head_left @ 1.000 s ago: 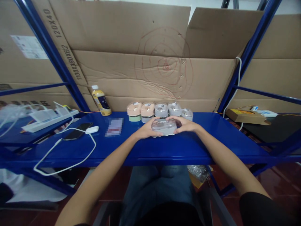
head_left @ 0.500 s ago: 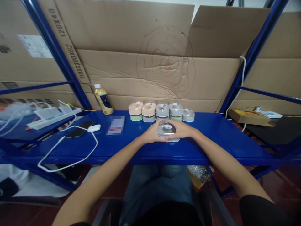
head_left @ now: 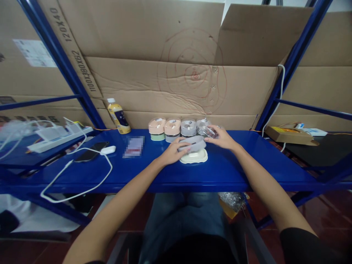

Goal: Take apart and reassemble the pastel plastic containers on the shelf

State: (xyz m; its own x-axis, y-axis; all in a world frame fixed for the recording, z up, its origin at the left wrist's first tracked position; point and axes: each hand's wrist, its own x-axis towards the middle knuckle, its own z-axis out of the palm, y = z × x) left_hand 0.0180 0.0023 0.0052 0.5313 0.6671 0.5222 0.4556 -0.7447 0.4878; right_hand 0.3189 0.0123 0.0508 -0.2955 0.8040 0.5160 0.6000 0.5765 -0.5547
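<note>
My left hand grips a grey, shallow oval container, held tilted. Just beneath it, a cream dish with a wavy rim rests on the blue shelf. My right hand is wrapped round a transparent lid, raised and tilted to the right of the container. Behind the hands stands a row of stacked oval boxes: a pink one over green, a pink one over grey and a grey one. My right hand and the lid partly hide the row's right end.
A yellow drink bottle stands at the back left. In front of it lies a blurred packet, with a phone and white cable further left. An open cardboard box sits beyond the right frame post.
My hands have come apart. The right has lifted the transparent lid off and carried it right and back; the left now tilts the grey container, exposing the cream dish below.
</note>
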